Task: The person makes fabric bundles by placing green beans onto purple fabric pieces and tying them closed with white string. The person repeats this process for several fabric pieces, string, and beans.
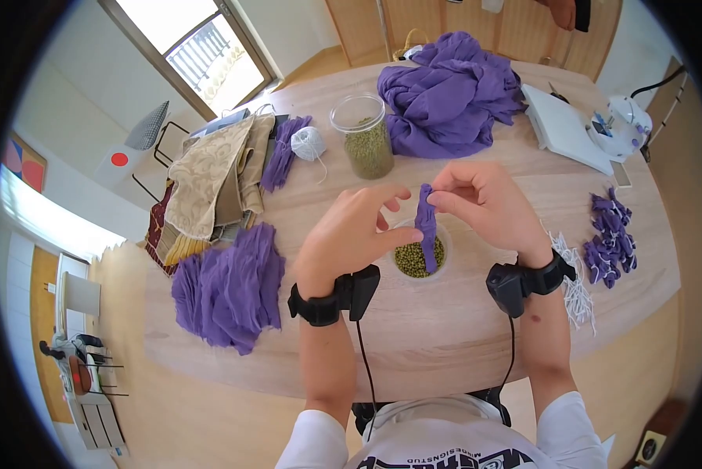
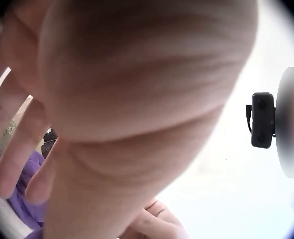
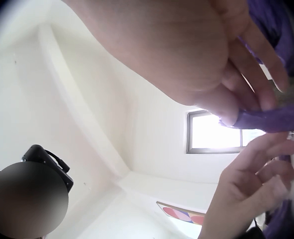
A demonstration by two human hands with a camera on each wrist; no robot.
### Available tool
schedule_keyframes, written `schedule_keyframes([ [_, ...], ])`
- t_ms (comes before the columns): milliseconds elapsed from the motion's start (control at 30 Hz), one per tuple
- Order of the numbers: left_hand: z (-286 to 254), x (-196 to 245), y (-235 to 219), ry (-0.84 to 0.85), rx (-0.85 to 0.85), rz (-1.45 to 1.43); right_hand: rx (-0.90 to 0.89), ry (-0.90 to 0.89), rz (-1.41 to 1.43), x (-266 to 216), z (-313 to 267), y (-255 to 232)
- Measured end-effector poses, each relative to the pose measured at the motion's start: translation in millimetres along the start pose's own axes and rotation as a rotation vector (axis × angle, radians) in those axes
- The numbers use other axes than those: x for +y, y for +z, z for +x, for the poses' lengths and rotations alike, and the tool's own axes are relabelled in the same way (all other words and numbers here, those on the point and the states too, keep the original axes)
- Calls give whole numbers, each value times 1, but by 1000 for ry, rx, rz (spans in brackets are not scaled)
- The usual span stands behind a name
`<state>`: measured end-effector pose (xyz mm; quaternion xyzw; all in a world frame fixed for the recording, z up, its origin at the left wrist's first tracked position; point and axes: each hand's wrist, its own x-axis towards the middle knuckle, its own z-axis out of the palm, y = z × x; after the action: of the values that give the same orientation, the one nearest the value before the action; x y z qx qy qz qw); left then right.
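My right hand (image 1: 488, 205) pinches the upper end of a narrow folded strip of purple cloth (image 1: 427, 223) between thumb and fingers. The strip hangs upright over a small clear cup (image 1: 447, 248) of green beans (image 1: 412, 262), hiding part of them. On the left, my left hand (image 1: 347, 230) has its thumb tip at the strip's edge, with the other fingers loosely extended around it. The right wrist view shows the purple strip (image 3: 271, 120) in the right fingers, with the left hand (image 3: 251, 184) just below. In the left wrist view the palm blocks most of the work.
Behind the cup stands a clear jar (image 1: 369, 148) of green beans, beside white string (image 1: 308, 144). Purple cloth (image 1: 452, 98) is heaped at the back; more purple cloth (image 1: 229, 289) and patterned fabrics (image 1: 214, 176) lie left. At right are tied purple bundles (image 1: 609, 238), white strings (image 1: 571, 289) and a sewing machine (image 1: 624, 125).
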<state>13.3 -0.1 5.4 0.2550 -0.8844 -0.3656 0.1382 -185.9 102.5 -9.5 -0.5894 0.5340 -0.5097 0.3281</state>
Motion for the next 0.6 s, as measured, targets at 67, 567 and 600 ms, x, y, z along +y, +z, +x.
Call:
schedule_keyframes([
  [67,3,-1,2,46,17,3,7,-30,-34,-2,0,3],
  [567,6,-3,-3,201,111,-82,118,-212,-101,-16,-4,8],
  [600,6,-3,-3,201,114,-92,105,-199,-103,-18,-5,6],
])
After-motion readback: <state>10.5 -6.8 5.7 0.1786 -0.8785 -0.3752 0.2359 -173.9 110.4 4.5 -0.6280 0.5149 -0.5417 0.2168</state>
